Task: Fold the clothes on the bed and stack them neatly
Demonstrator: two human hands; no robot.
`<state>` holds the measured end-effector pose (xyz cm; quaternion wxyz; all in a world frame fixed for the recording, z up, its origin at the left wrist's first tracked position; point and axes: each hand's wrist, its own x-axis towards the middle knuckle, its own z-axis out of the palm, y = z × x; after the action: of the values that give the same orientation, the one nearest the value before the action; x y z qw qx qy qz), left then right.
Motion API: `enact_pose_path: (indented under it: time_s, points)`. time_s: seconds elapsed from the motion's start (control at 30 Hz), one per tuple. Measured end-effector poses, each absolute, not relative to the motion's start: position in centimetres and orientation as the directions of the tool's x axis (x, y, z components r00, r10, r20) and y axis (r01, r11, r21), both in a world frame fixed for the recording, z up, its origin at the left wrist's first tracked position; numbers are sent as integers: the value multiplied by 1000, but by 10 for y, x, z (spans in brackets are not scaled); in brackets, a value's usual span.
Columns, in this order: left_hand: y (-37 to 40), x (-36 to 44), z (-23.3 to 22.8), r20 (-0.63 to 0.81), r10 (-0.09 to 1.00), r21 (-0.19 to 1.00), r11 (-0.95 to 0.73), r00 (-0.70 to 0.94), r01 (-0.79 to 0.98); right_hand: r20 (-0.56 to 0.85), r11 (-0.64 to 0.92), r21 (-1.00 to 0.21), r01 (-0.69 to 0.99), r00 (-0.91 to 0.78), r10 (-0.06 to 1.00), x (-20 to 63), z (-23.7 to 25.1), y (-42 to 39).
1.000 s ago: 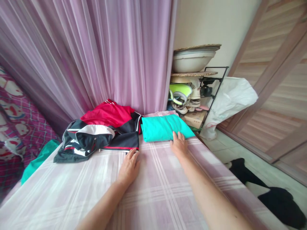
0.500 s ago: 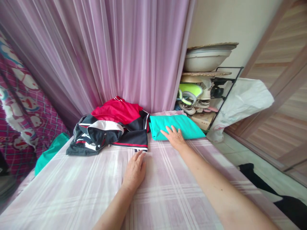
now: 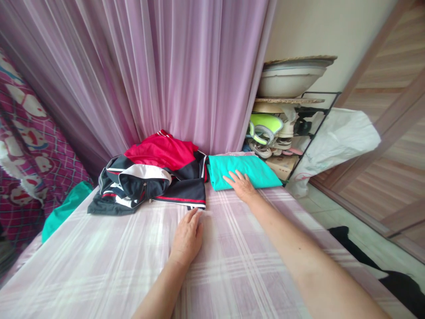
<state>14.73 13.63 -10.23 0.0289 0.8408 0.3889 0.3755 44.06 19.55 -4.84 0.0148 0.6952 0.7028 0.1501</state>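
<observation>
A folded teal cloth [image 3: 247, 170] lies at the far right end of the bed. My right hand [image 3: 241, 186] rests flat on its near edge, fingers spread. My left hand [image 3: 187, 235] lies palm down on the pale pink checked sheet [image 3: 99, 261], holding nothing, fingertips just short of a crumpled black, white and red sports jacket [image 3: 149, 184]. A red garment [image 3: 161, 152] lies heaped behind the jacket, against the curtain.
A sheer pink curtain [image 3: 149, 71] hangs behind the bed. Right of it, a black wire rack [image 3: 312, 110] holds a basin and shoes, with a white plastic bag [image 3: 335, 141] beside it. Another teal cloth [image 3: 63, 210] hangs off the left edge. Dark clothing [image 3: 352, 246] lies on the floor.
My right hand slid left along the teal cloth's near edge and now rests further onto it. The view shifted left. My left hand stayed on the sheet.
</observation>
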Motion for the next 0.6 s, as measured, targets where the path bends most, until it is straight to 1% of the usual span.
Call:
enact_pose_path:
  time_s: [0.17, 0.27, 0.4, 0.5, 0.6]
  points:
    - [135, 147, -102, 581, 693, 349, -685, 426, 640, 146, -141, 207, 968, 111, 983, 455, -45, 183]
    - [134, 146, -102, 583, 686, 334, -690, 435, 642, 111, -129, 199, 971, 109, 988, 457, -39, 192]
    - [134, 146, -102, 589, 676, 303, -692, 442, 655, 114, -143, 187, 972, 123, 986, 454, -35, 203]
    - [134, 147, -102, 594, 670, 284, -692, 445, 663, 111, -169, 159, 973, 152, 982, 449, -41, 196]
    - [135, 147, -102, 586, 674, 286, -692, 450, 663, 79, -187, 123, 975, 178, 981, 445, -45, 179]
